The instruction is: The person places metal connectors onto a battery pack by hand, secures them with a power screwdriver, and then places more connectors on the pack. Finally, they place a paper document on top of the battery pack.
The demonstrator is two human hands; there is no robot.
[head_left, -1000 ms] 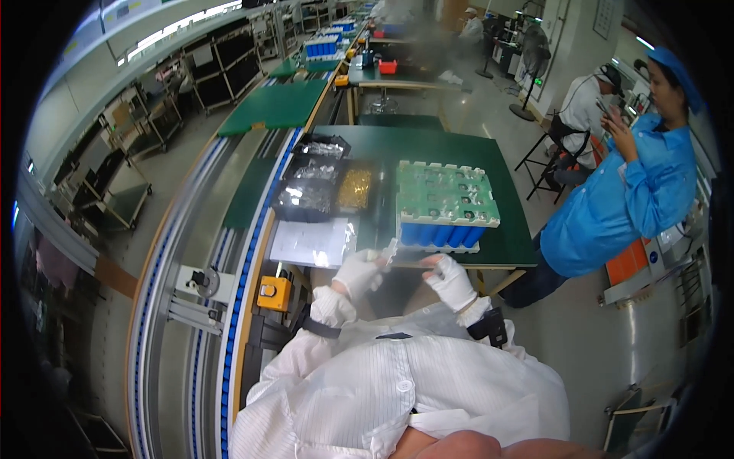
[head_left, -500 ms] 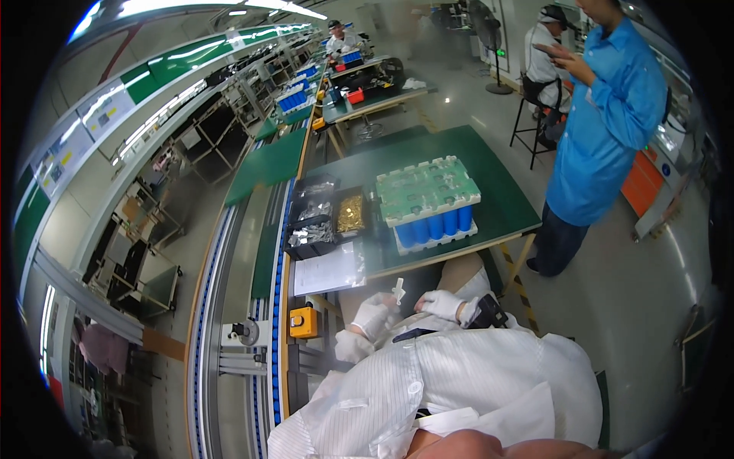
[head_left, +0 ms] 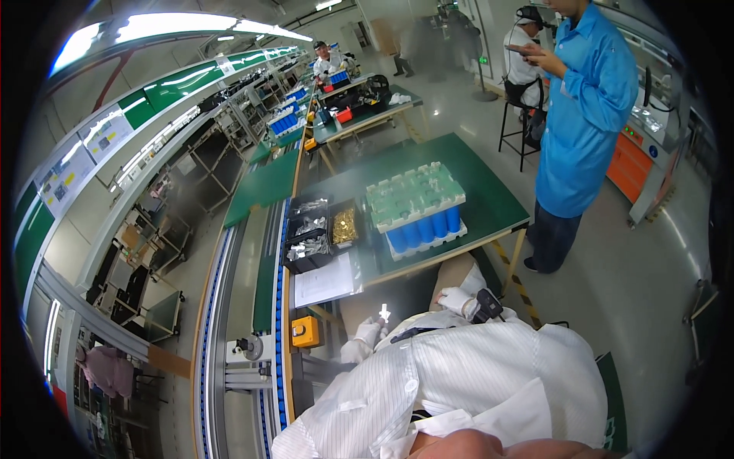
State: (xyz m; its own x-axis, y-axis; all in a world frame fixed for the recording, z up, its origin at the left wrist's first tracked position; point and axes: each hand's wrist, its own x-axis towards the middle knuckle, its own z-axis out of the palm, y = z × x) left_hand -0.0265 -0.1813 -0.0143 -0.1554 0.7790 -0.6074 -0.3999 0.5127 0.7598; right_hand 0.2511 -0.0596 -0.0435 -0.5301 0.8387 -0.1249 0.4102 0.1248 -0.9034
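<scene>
Bright strip lights (head_left: 183, 27) shine above a grey floor (head_left: 612, 306).

Left hand (head_left: 368, 330) in a pinch; right hand (head_left: 456, 301) apart, farther forward

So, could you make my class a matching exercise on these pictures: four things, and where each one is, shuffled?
Things
1. small white piece
2. blue cylinders
3. white sheet
4. yellow box

Places
A. beneath the green top piece
B. beside the blue-edged rail
C. in the left hand
D. on the table's near left corner

Pairs: 1-C, 2-A, 3-D, 4-B
</scene>
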